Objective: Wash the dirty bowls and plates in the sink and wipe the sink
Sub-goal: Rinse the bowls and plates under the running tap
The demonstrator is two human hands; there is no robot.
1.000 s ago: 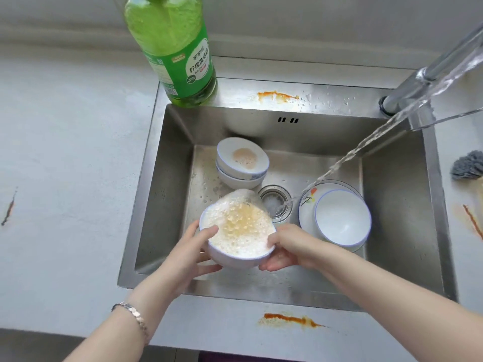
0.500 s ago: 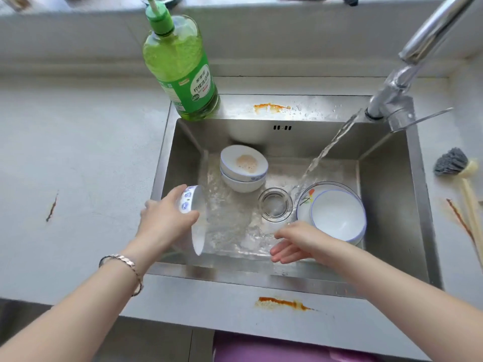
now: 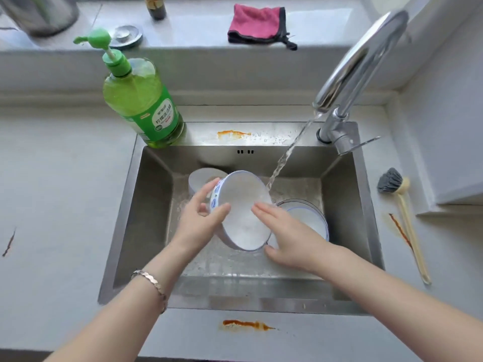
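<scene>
Sink (image 3: 141, 226): steel basin; the orange smear (image 3: 234, 133) on its back rim at twelve o'clock was not yet wiped.
Soap bottle (image 3: 141, 100): stood on the rim at eleven o'clock, clear of my hands.
Left hand (image 3: 201, 220): gripped the bowl's rim at nine o'clock, thumb inside and fingers curled round the outside.
Stacked bowls (image 3: 200, 178): sat just behind that hand at the basin's eleven o'clock; I judged a loose swing could crack china on china.
Bowl (image 3: 243, 205): was held tilted above the sink floor with its mouth toward me, the water stream (image 3: 281, 163) landing by its rim at one o'clock. I judged it stiff, light, wet and slick, and easily chipped; a rim pinch with the other hand in support seemed the safest hold.
Pink cloth (image 3: 257, 24): lay on the ledge at twelve o'clock.
Right hand (image 3: 292, 236): lay flat with its fingers straight on the bowl's inner face at three o'clock, gripping nothing.
Plate with bowl (image 3: 317, 218): lay under that hand, likeliest to be struck if the bowl slipped.
Tap (image 3: 360, 61): was running, arching in from one o'clock.
Brush (image 3: 400, 205): lay on the bench (image 3: 444, 257) at three o'clock.
</scene>
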